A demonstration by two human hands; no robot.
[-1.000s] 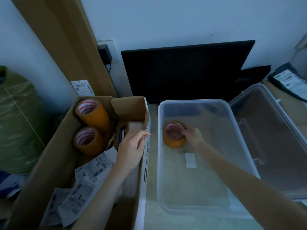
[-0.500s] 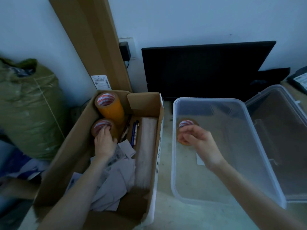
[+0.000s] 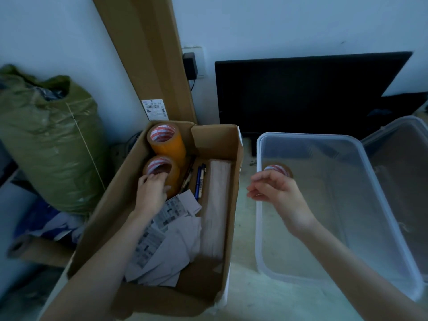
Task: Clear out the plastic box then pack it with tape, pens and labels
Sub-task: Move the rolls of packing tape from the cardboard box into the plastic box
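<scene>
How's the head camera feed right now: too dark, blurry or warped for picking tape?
Head view: dim and blue-tinted, no glare. Wide-angle bending curves the plastic box rim and cardboard box edges. The tape rolls read sharp enough; right hand slightly soft; left hand grips the nearer roll.

The plastic box (image 3: 379, 205) is open on top, with lots of bare floor and just one tape roll (image 3: 279, 169) at its far left corner. The cardboard box (image 3: 229, 205) is crowded with tape rolls (image 3: 165, 141), pens (image 3: 199, 181) and labels (image 3: 171, 228).
</scene>
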